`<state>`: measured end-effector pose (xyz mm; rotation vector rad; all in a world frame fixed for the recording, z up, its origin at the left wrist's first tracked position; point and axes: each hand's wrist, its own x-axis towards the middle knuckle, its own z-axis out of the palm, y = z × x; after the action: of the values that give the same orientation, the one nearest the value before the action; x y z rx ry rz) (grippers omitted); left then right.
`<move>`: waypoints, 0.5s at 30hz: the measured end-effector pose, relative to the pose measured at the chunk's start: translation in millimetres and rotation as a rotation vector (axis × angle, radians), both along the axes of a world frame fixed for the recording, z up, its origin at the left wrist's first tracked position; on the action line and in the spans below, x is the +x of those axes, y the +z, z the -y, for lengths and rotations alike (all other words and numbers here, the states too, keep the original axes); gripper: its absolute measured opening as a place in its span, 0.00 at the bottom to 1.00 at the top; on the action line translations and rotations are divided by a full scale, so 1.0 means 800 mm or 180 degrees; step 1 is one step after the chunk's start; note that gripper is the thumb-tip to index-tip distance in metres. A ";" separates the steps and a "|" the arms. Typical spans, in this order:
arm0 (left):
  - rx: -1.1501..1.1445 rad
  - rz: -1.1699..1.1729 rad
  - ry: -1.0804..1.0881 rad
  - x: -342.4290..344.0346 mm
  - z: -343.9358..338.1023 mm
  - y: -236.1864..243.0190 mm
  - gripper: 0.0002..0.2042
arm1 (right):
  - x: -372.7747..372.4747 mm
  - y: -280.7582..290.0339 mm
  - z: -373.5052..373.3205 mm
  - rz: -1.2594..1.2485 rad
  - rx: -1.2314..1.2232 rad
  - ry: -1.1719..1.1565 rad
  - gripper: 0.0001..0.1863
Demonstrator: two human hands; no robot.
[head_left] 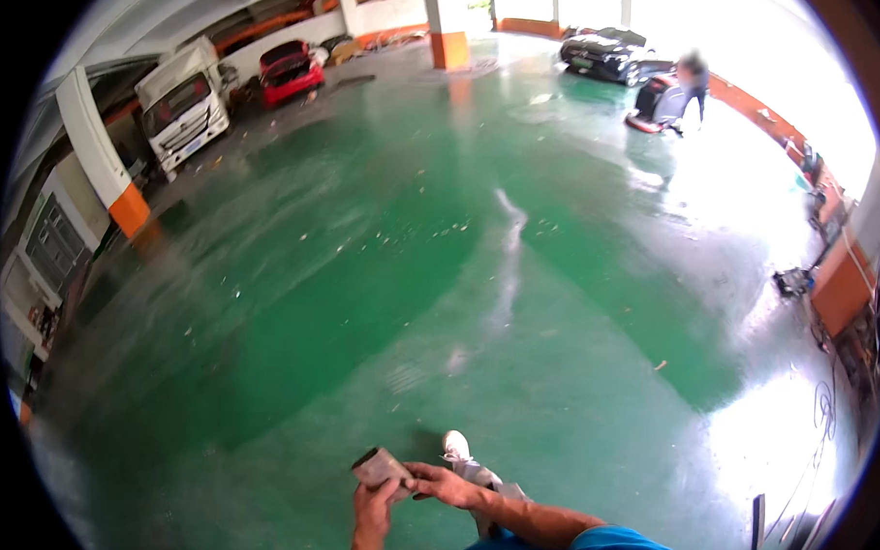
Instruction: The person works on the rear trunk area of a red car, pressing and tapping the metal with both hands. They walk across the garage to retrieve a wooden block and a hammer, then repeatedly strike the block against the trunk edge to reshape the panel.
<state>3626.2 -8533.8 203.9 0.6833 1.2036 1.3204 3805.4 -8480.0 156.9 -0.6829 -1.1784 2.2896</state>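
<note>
- Item: short cylinder [385,462], brownish-grey with one dark end; held clear of the floor [350,345], ahead of the person's body; exact kind cannot be told from where I stand.
- Left hand [375,501]: fingers wrapped round the near side of the cylinder, grasping it from below.
- Right hand [439,483]: fingers touching the right-hand end; whether they grip or merely steady it, I cannot tell.
- Drop risk: the left grasp appears to bear the load; should it loosen while the right hand shifts, the cylinder could fall near the white shoe [456,444], or roll off.
- Footing risk: the floor looks glossy, with a pale streak [511,263] ahead and a loose scrap [660,365] to the right; walking with eyes on the hands could cause a slip.
- Traffic: a co-worker [698,80] stands beside a wheeled machine [660,100], well apart; inattention could bring paths together.
</note>
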 end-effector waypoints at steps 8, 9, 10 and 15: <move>-0.0538 0.0289 0.0720 -0.188 -0.396 0.000 0.20 | -0.199 0.046 -0.443 0.0454 0.0190 0.0593 0.30; -0.0449 0.0540 0.0688 -0.211 -0.437 0.014 0.20 | -0.220 0.067 -0.494 0.0447 0.0151 0.0706 0.29; -0.0426 0.0609 0.0853 -0.242 -0.475 0.036 0.21 | -0.257 0.097 -0.549 0.0393 0.0125 0.0850 0.29; -0.0228 0.0831 0.1467 -0.352 -0.666 0.028 0.22 | -0.389 0.086 -0.761 0.0580 0.0297 0.0693 0.21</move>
<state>3344.8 -8001.2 226.4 0.1722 1.2261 1.6772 3494.0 -7870.8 225.5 -0.7747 -1.5007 2.3689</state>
